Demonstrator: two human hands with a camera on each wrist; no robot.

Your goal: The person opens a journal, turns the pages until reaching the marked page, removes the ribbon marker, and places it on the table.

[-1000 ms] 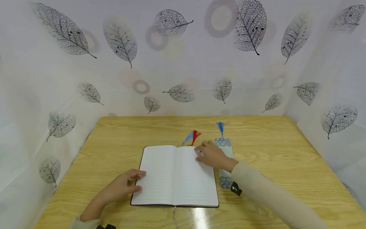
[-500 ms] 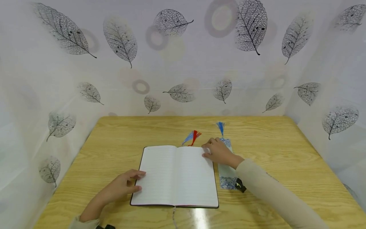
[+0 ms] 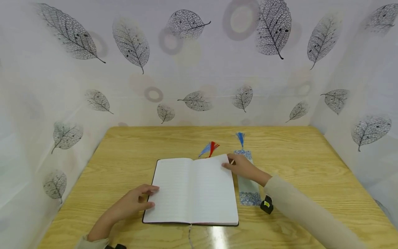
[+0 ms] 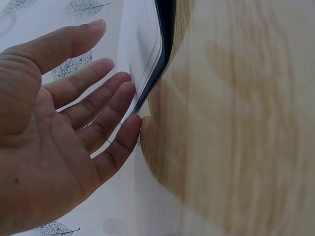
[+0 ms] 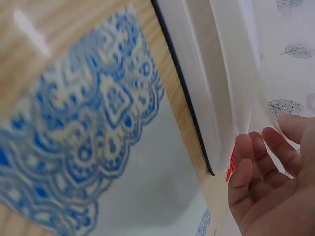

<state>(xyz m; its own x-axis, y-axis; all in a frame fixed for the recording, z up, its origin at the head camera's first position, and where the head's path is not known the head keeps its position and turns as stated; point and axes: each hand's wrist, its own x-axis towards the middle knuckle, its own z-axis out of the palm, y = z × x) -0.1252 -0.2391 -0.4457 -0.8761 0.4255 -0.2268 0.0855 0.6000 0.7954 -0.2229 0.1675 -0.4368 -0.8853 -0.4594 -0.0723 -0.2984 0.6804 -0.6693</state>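
An open lined notebook (image 3: 172, 193) with a dark cover lies on the table, its pages blank. My right hand (image 3: 244, 168) pinches a right-hand page (image 3: 214, 193) at its top outer corner, which is raised; in the right wrist view this page (image 5: 236, 59) bends up from the pages under it. My left hand (image 3: 132, 201) rests at the notebook's left edge, fingers loosely bent and grasping nothing. In the left wrist view its fingertips (image 4: 129, 129) are right at the cover's edge. A blue-patterned bookmark (image 3: 248, 186) lies to the right, partly under my right hand and wrist.
A red tassel (image 3: 213, 148) and a light blue tassel (image 3: 205, 149) stick out past the notebook's top edge. The bookmark's blue tassel (image 3: 240, 139) points to the back. A thin ribbon (image 3: 190, 237) hangs from the spine. Leaf-printed cloth (image 3: 199, 62) encloses the wooden table (image 3: 136, 141).
My right hand has slid rightward over the page to its top corner, gripped it and lifted it slightly. The left hand has stayed in place.
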